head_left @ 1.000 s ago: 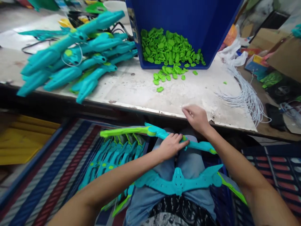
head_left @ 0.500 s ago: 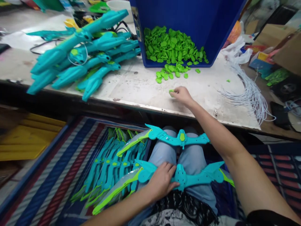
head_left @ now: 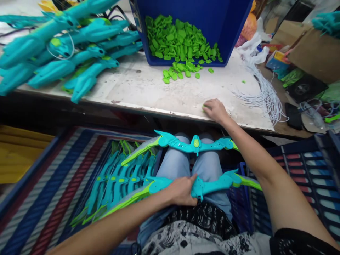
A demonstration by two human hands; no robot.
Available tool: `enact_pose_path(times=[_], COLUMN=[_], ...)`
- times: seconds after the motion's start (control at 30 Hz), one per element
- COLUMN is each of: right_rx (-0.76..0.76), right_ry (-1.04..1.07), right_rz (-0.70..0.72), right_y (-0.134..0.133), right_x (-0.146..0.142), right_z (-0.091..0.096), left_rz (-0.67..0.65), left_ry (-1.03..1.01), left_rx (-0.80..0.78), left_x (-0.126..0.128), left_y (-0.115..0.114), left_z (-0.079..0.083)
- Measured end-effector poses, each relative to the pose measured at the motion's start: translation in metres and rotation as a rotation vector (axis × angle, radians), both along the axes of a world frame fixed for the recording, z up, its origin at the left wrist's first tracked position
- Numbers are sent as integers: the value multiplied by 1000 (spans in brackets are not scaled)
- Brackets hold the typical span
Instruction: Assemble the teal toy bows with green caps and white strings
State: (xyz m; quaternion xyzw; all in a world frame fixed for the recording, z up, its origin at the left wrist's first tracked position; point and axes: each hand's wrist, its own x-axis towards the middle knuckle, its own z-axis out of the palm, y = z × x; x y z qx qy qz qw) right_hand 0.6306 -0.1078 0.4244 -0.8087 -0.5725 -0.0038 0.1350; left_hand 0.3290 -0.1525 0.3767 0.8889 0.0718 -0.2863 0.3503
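Note:
Across my lap lies a turquoise toy bow [head_left: 221, 186] with green-edged limbs, and my left hand [head_left: 183, 191] is wrapped round it just left of its centre. Farther out on my knees rests a second toy bow [head_left: 180, 143], with a green piece on its middle. My right hand [head_left: 216, 109] is over the table near its front edge, pinching a small green plastic piece [head_left: 204, 107] mostly hidden by the fingers. Many like it fill a heap of green pieces [head_left: 183, 39] in a tipped blue bin [head_left: 191, 10], some spilling onto the table [head_left: 148, 92].
Turquoise bow bodies [head_left: 66, 53] are piled on the table's left. A bundle of white strings [head_left: 262, 92] lies at the right. Several finished-looking bows [head_left: 114, 180] lie on a striped surface [head_left: 50, 184] left of my legs; a dark slatted crate [head_left: 305, 177] stands at right.
My right hand has drawn the green piece away from the bin, toward the table's front edge and right. My left hand has shifted its hold on the near bow. The view has turned slightly right.

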Motion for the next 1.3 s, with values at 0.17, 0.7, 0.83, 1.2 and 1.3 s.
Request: enact_pose_path(times=[0.17,0.7,0.83,1.2,1.3], right_rx=[-100,167,216,-12,-153], right_ry=[-32,57,96,485,459], right_rz=[150,301,213,-185,-220], right_y=[-3,-199,-193,-182,-176], right_x=[4,-190,-193,-189,-190], right_z=[2,-80,-88,-86,-88], left_rz=[32,391,371,290,283], left_ry=[-24,228,186,-9,-28], left_rx=[-191,-741,-745,-488,-437], left_x=[21,41,40,40,40], left_y=[37,62,64,53,52], left_z=[-5,-43,-46,-51,-50])
